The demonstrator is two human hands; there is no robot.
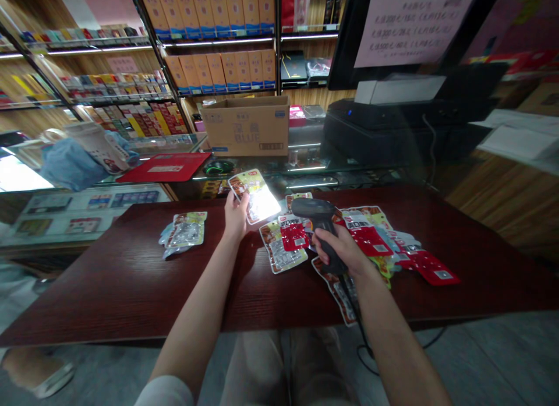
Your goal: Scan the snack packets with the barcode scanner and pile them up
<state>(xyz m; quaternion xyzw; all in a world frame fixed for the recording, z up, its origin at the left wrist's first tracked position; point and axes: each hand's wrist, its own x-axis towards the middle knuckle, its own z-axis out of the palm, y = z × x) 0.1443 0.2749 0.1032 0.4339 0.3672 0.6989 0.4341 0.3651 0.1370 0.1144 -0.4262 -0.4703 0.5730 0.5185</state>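
Hands are well apart, both busy: left hand (234,219) has a foil packet (258,196) pinched by its near-left side, and right hand (338,246) is wrapped round the grip of a black scanner (313,208). Packet sits at roughly 9 o'clock from the scanner's nose, long axis running about 11 to 5, with bright glare on it. Left's obviously the nearer hand. Red packet (293,232) lies around 6 from the nose, and a small packet stack (187,229) around 8 from the left hand.
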